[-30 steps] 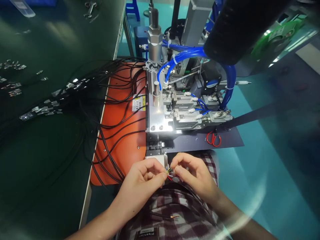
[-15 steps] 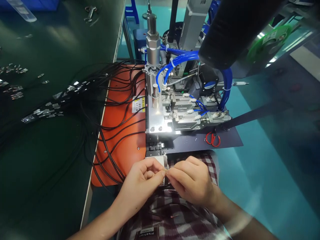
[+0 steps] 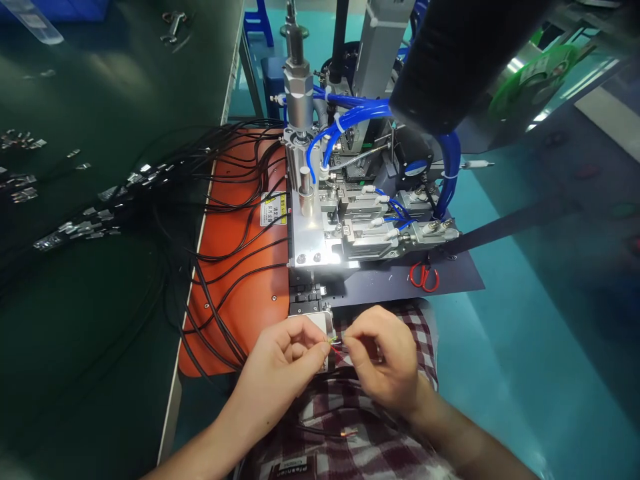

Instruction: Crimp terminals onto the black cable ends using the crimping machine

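Thumb and forefinger of my left hand (image 3: 287,363) are pinched on the end of a cable. Its thin coloured wires (image 3: 335,344), red, white and greenish, stick out past the fingertips to the right. Just beside these wires is my right hand (image 3: 385,353), thumb and forefinger brought together in a pinch. Whether a wire tip lies between those two fingers is too small to tell. Below the hands, a black cable with a stripped reddish end (image 3: 346,433) lies across the checked cloth on my lap. A pale plate (image 3: 311,323) of the machine sits just behind my left fingers.
Ahead stands a metal machine (image 3: 310,227) with blue air hoses (image 3: 365,110). Black cables run over its orange cover (image 3: 240,267) to the dark table (image 3: 100,333) at left, where connector ends (image 3: 90,223) lie bundled. Red-handled scissors (image 3: 424,277) rest on the grey base plate (image 3: 370,287).
My right hand has drawn slightly right from my left fingertips, and the coloured wires now show between the hands. The stripped cable end on my lap shows more clearly. My left hand keeps its pinch.
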Demonstrator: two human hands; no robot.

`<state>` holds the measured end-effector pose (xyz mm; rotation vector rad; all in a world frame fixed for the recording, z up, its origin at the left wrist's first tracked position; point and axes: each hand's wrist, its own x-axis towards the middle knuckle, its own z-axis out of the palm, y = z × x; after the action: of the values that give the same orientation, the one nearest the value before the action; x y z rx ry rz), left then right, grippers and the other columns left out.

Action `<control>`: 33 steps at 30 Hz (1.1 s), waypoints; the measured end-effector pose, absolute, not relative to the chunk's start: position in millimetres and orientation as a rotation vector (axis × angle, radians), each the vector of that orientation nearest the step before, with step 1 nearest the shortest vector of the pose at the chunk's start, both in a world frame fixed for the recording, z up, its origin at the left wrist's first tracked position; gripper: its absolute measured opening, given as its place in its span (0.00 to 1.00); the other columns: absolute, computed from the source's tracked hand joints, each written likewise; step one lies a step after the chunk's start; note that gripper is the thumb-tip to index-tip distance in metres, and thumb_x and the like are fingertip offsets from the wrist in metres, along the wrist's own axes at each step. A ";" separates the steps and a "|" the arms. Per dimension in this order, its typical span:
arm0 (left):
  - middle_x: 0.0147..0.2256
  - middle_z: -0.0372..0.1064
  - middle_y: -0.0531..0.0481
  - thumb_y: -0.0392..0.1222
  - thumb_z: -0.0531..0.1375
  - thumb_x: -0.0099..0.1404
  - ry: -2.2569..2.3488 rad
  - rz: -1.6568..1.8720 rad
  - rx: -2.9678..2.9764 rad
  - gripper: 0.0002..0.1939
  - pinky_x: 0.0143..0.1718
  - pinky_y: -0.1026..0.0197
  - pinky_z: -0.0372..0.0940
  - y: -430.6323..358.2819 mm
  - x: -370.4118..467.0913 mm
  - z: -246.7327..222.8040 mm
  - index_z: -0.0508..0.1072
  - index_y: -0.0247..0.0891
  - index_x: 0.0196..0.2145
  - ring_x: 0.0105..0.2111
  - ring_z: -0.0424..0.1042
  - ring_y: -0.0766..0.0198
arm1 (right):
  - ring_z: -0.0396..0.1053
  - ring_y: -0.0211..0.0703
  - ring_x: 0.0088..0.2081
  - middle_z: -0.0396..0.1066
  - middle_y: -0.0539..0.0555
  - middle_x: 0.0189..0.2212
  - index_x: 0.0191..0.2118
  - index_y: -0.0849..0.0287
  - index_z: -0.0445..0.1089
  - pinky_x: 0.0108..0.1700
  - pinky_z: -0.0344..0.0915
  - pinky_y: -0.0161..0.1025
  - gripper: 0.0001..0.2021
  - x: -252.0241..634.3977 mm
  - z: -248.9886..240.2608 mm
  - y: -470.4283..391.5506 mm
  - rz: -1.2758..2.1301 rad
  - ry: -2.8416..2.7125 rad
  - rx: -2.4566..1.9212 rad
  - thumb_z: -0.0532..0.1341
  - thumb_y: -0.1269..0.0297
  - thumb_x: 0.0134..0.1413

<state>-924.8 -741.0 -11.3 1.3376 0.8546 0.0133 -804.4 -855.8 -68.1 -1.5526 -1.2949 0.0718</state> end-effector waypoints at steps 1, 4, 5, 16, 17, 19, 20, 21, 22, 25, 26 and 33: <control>0.17 0.56 0.60 0.44 0.61 0.55 0.853 0.017 1.335 0.10 0.17 0.70 0.45 -741.0 -924.8 -11.3 0.67 0.34 0.26 0.16 0.52 0.75 | 0.63 0.39 0.26 0.66 0.50 0.25 0.34 0.56 0.65 0.27 0.58 0.38 0.05 -803.5 -65.7 -855.4 0.173 -1.203 -1.548 0.57 0.73 0.57; 0.18 0.58 0.59 0.44 0.61 0.55 0.848 0.019 1.331 0.10 0.16 0.69 0.46 -741.6 -924.5 -11.6 0.67 0.35 0.25 0.16 0.53 0.75 | 0.61 0.38 0.25 0.64 0.50 0.27 0.33 0.58 0.67 0.25 0.57 0.36 0.04 -801.0 -58.7 -854.1 0.481 -1.016 -1.535 0.57 0.70 0.59; 0.17 0.57 0.59 0.44 0.61 0.55 0.848 0.017 1.331 0.10 0.16 0.69 0.46 -741.8 -924.4 -11.7 0.67 0.35 0.25 0.16 0.53 0.74 | 0.61 0.38 0.25 0.64 0.50 0.27 0.32 0.58 0.67 0.26 0.58 0.36 0.04 -800.4 -56.8 -853.8 0.574 -0.985 -1.526 0.57 0.69 0.58; 0.17 0.54 0.60 0.42 0.62 0.54 0.850 0.018 1.345 0.08 0.17 0.69 0.45 -743.3 -925.7 -14.0 0.68 0.35 0.25 0.17 0.51 0.74 | 0.57 0.35 0.23 0.63 0.48 0.24 0.30 0.58 0.67 0.24 0.56 0.34 0.03 -797.3 -47.8 -851.9 0.768 -1.047 -1.540 0.60 0.70 0.55; 0.17 0.54 0.60 0.42 0.62 0.54 0.849 0.018 1.344 0.08 0.17 0.69 0.45 -743.6 -925.5 -14.3 0.68 0.34 0.25 0.17 0.51 0.74 | 0.58 0.35 0.23 0.64 0.48 0.25 0.30 0.58 0.67 0.25 0.56 0.35 0.03 -796.0 -46.4 -852.5 0.686 -1.142 -1.560 0.60 0.71 0.55; 0.17 0.54 0.60 0.42 0.62 0.54 0.845 0.017 1.341 0.08 0.17 0.70 0.45 -744.1 -924.7 -14.5 0.68 0.34 0.25 0.17 0.50 0.74 | 0.61 0.36 0.25 0.68 0.49 0.26 0.31 0.58 0.68 0.27 0.56 0.37 0.03 -793.1 -43.5 -854.0 0.454 -1.382 -1.607 0.60 0.72 0.55; 0.17 0.53 0.60 0.42 0.62 0.53 0.843 0.017 1.339 0.08 0.18 0.70 0.45 -744.2 -924.3 -14.4 0.68 0.34 0.25 0.17 0.50 0.74 | 0.63 0.37 0.26 0.69 0.49 0.26 0.31 0.58 0.69 0.28 0.55 0.38 0.03 -791.7 -42.3 -854.9 0.314 -1.501 -1.632 0.60 0.72 0.56; 0.16 0.53 0.60 0.42 0.61 0.53 0.841 0.019 1.338 0.08 0.17 0.70 0.45 -744.1 -923.9 -14.2 0.68 0.34 0.25 0.17 0.49 0.74 | 0.64 0.38 0.26 0.71 0.50 0.26 0.32 0.58 0.69 0.29 0.55 0.39 0.04 -790.4 -41.6 -855.7 0.179 -1.611 -1.652 0.60 0.72 0.57; 0.16 0.52 0.61 0.41 0.61 0.53 0.839 0.018 1.338 0.08 0.17 0.70 0.44 -744.0 -923.6 -13.8 0.68 0.35 0.25 0.17 0.49 0.74 | 0.65 0.38 0.26 0.71 0.50 0.26 0.32 0.58 0.70 0.29 0.54 0.40 0.04 -789.4 -41.4 -856.7 0.060 -1.700 -1.667 0.60 0.71 0.57; 0.15 0.52 0.61 0.42 0.61 0.54 0.839 0.016 1.345 0.08 0.17 0.69 0.45 -743.1 -923.1 -12.2 0.68 0.35 0.25 0.16 0.50 0.74 | 0.65 0.36 0.24 0.72 0.49 0.25 0.32 0.57 0.72 0.27 0.53 0.40 0.05 -788.1 -44.3 -859.5 -0.163 -1.821 -1.667 0.60 0.71 0.58; 0.15 0.52 0.61 0.42 0.62 0.54 0.839 0.019 1.346 0.08 0.17 0.69 0.45 -742.8 -923.1 -11.6 0.69 0.35 0.26 0.16 0.50 0.74 | 0.65 0.36 0.23 0.72 0.49 0.24 0.32 0.56 0.72 0.26 0.53 0.39 0.06 -788.2 -46.3 -860.4 -0.200 -1.827 -1.653 0.60 0.72 0.58; 0.15 0.56 0.59 0.44 0.64 0.53 0.834 0.049 1.346 0.09 0.16 0.69 0.47 -742.1 -922.8 -9.5 0.70 0.36 0.26 0.16 0.54 0.72 | 0.65 0.38 0.25 0.70 0.51 0.27 0.34 0.56 0.70 0.25 0.59 0.37 0.04 -794.2 -57.6 -862.0 0.177 -1.380 -1.581 0.61 0.72 0.55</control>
<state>-922.8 -742.1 -9.5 1.3462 0.8343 0.0485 -794.2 -862.0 -57.6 -1.5807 -1.3804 0.1772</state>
